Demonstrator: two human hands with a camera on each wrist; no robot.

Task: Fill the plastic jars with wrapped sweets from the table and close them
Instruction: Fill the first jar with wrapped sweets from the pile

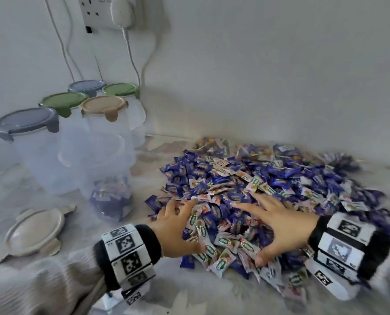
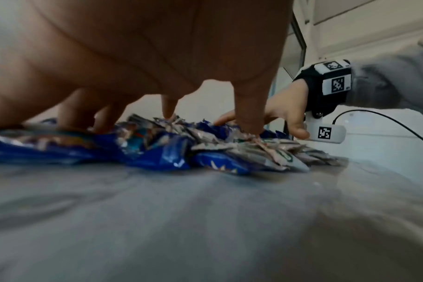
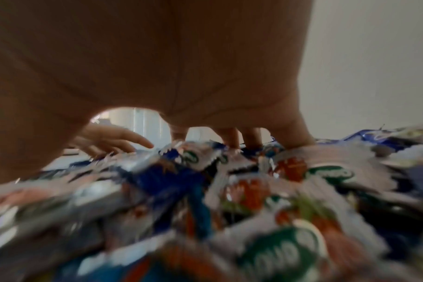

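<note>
Cupping sweets pile [image 1: 253, 192] between left hand [image 1: 178, 228], right hand [image 1: 280, 226].

In front of me a plain pale wall [image 1: 269, 64] runs the whole width of the scene, lit softly and evenly, with no hard shadows on it. High on its left part sits a white double socket [image 1: 98, 12] with a white charger plug [image 1: 121, 11] pushed into it; a white cable [image 1: 132, 62] hangs from the plug down behind the table, and two thinner cords [image 1: 64, 46] drop along the wall just to the left. The table [image 1: 189, 292] reaches right up to the wall and has a pale, mottled grey-and-beige top. In the left wrist view a window frame [image 2: 299, 47] stands in the far corner, with light walls around it.
</note>
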